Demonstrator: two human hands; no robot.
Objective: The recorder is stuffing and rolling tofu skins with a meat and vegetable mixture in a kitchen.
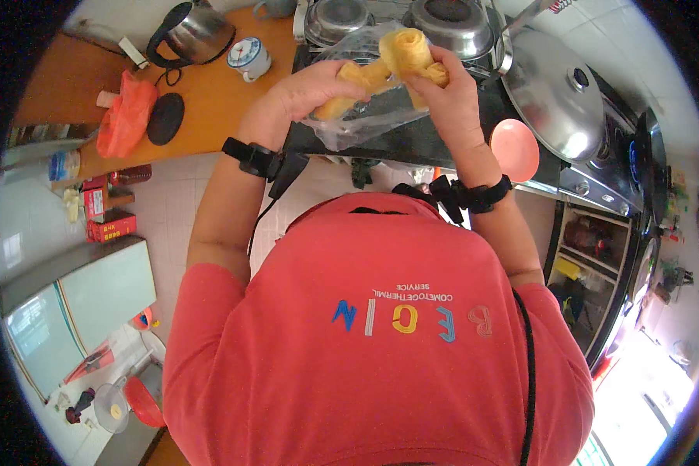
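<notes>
Fingers of both hands grip golden pastry rolls (400, 58) over a clear plastic bag (365, 116). Left hand (311, 89) clasps one end, right hand (446, 97) the other. Beyond the fingers sit steel pots (450, 19).

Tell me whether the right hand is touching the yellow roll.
Touching: the head view shows the right hand with its fingers wrapped around the yellow roll, no gap visible.

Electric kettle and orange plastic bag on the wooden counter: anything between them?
Head view: the kettle and orange plastic bag are parted by bare wooden counter, crossed only by the kettle's black cord. The round black disc lies beside the bag.
</notes>
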